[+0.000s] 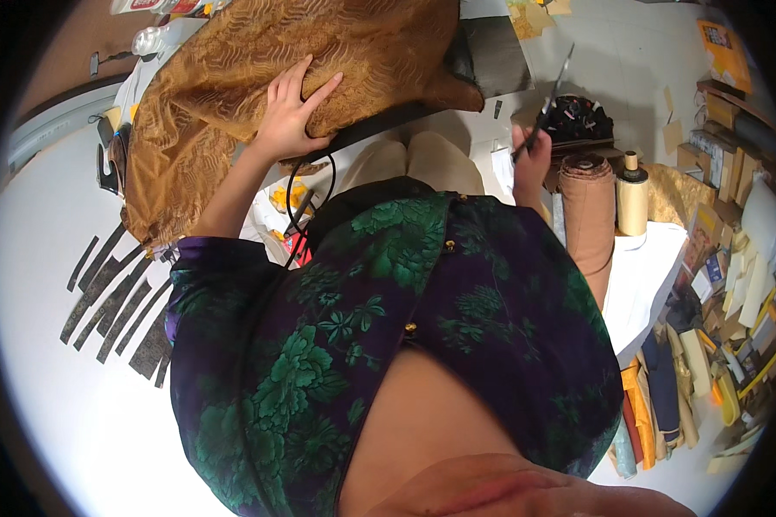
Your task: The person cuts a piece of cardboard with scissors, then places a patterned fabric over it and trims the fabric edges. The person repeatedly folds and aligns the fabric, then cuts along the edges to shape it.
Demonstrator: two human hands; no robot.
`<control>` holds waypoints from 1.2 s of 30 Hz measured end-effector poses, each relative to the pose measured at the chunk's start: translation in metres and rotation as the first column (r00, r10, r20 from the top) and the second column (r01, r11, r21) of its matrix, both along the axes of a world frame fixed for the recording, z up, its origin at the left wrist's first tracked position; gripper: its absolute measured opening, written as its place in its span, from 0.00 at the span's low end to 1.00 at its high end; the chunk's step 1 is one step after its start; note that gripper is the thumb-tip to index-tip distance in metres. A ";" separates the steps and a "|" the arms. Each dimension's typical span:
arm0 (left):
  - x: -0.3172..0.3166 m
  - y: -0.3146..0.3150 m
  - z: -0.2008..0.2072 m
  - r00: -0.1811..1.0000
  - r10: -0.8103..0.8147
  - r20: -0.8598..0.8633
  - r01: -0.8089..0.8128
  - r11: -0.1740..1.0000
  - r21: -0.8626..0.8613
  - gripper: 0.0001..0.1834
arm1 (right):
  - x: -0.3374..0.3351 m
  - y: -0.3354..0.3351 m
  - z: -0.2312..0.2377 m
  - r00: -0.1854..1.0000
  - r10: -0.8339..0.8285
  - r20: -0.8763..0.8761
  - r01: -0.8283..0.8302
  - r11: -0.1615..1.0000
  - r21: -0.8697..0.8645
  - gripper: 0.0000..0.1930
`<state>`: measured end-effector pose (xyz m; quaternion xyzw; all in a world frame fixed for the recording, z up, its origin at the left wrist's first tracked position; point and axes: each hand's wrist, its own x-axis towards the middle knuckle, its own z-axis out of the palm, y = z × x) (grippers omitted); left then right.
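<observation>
A large piece of golden-brown patterned fabric (362, 56) is spread over a dark work surface (496, 56) in front of me. My left hand (295, 112) lies flat on the fabric near its close edge, fingers spread. Off to the right, away from the fabric, my right hand (533, 162) is closed around the handles of black-handled scissors (550, 103). Their long blades point up and away, looking nearly closed. Part of the handles is hidden by my fingers.
Dark patterned strips (116, 297) lie at the left. On the right stand a brown fabric roll (588, 207) and a yellowish spool (632, 202), close to my right forearm. Beyond it sits a bin of dark scraps (579, 121). A black cord (291, 202) loops below my left wrist.
</observation>
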<state>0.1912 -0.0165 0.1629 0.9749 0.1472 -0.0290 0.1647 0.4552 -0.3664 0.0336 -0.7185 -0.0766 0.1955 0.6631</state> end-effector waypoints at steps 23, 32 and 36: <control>0.054 -0.141 -0.076 0.351 0.696 -0.626 0.106 -0.694 -0.712 0.06 | 0.027 0.045 -0.039 0.931 0.340 -0.130 -0.345 0.938 -0.018 0.17; 0.069 -0.124 -0.066 0.104 0.820 -0.563 0.364 -0.558 -0.746 0.08 | 0.033 0.075 0.036 0.843 0.535 0.057 -0.537 0.842 0.043 0.15; 0.067 -0.119 -0.072 0.135 0.870 -0.474 0.235 -0.492 -0.838 0.11 | 0.041 0.076 0.046 0.809 0.575 0.122 -0.581 0.813 0.028 0.14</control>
